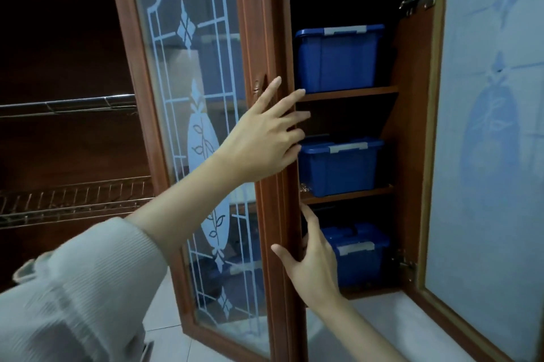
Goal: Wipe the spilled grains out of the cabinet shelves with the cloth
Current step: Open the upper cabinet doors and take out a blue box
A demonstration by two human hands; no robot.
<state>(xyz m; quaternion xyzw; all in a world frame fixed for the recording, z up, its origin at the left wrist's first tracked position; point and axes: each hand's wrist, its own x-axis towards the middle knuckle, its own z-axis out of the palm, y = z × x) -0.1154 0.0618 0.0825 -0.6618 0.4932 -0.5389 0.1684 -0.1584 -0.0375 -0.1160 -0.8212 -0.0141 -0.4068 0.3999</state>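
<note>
A wooden wall cabinet stands with its right door (482,140) swung open and its left glass door (188,114) nearly shut. My left hand (265,137) lies flat with spread fingers on the left door's inner edge, beside the small handle (258,87). My right hand (315,264) has its thumb on the front of that edge and its fingers reaching behind it. Three blue lidded boxes sit on the shelves: top (338,58), middle (338,167), bottom (357,252). A few spilled grains (304,188) lie on the middle shelf (350,195) beside the box. No cloth is in view.
A metal dish rack (67,199) and a rail (67,102) hang to the left of the cabinet. Pale tiled wall (382,320) shows below the cabinet. The open right door juts out toward me at the right.
</note>
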